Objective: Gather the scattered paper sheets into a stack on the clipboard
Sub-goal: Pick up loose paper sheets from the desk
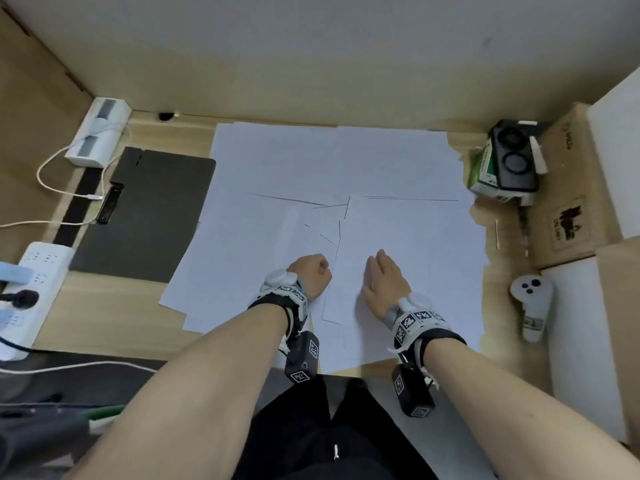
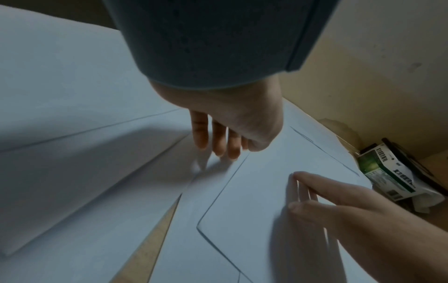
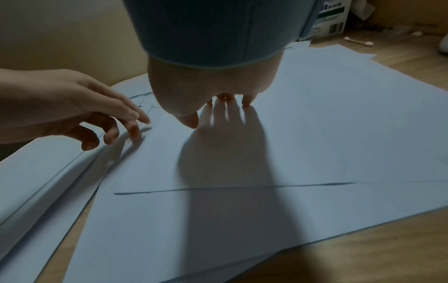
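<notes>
From the head view, basically nothing is gathered yet: the white sheets [image 1: 332,174] are spread overlapping all over the middle of the desk [image 1: 114,306], and the black clipboard [image 1: 152,216] sits bare off to the left with only its right edge tucked under or touching the paper, hard to say which. The left hand [image 1: 310,273] is down on the sheets near the front with its fingers curled under, right at the edge of one sheet, and the right hand [image 1: 382,282] lies flat beside it, fingers straight and together. A green box [image 1: 483,171] and a white controller [image 1: 531,299] sit off to the right, a power strip [image 1: 34,289] at the left. The left wrist view shows the left hand [image 2: 232,122] with fingertips bent down onto the paper next to a sheet edge, like it's about to peel a corner up, but I can't tell if it actually has any paper pinched; the right hand [image 2: 339,201] is pressed flat on the near sheet. The right wrist view agrees: right hand [image 3: 208,90] fingers straight, tips on the paper, holding nothing, and the left hand [image 3: 97,113] loosely curled with its fingertips at a sheet edge. So I'd call it the very start, every sheet left to collect and carry over to the left.
</notes>
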